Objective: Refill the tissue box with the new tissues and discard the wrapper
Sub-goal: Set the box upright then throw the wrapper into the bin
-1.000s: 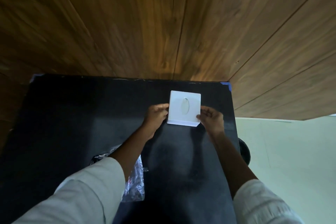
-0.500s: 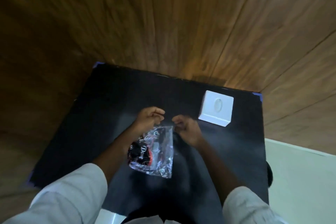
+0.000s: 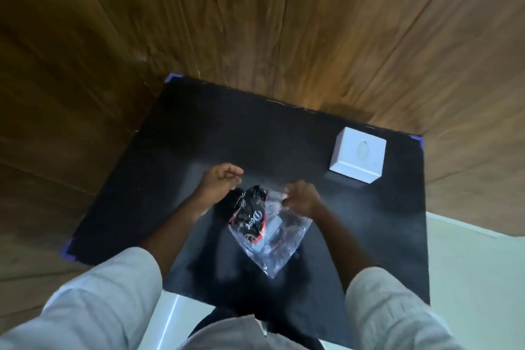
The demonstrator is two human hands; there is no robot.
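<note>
A white tissue box [image 3: 358, 155] with an oval slot on top stands at the far right of the black table [image 3: 199, 128]. A clear plastic wrapper [image 3: 270, 233] with black and red print hangs above the table's middle, one corner pointing down. My right hand [image 3: 301, 197] is closed on its upper right edge. My left hand [image 3: 221, 180] hovers just left of the wrapper's top with its fingers curled, and I see nothing between them. Both hands are well to the left of the box.
A wood-panelled wall [image 3: 284, 23] rises behind and beside the table. Purple tape [image 3: 170, 77] marks the table's corners. Pale floor [image 3: 468, 264] shows at the right, and a white surface [image 3: 170, 318] lies by the near edge.
Both hands left the tissue box and took up the wrapper from the near left. Since then my left hand has come off its top edge, and it now hangs tilted from my right.
</note>
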